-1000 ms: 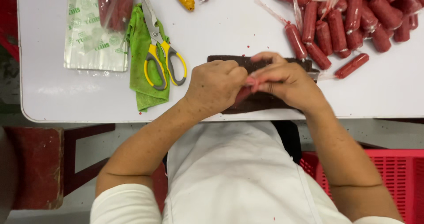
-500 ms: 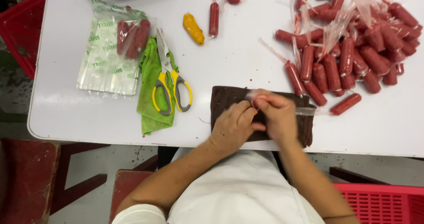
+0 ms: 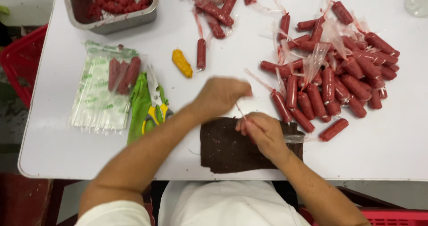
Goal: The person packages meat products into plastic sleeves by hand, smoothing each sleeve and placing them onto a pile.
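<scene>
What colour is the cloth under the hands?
Dark brown cloth, seen in the head view.

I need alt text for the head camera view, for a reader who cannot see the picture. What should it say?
Seen from above, a person's right hand pinches a small plastic-wrapped red sausage over a dark brown cloth on a white table, while the blurred left hand pulls a thin string up from it. A pile of wrapped sausages lies to the right; scissors, a green cloth and a metal tray lie to the left.

The person wears a white short-sleeved shirt, both forearms bare, no gloves or rings.
</scene>
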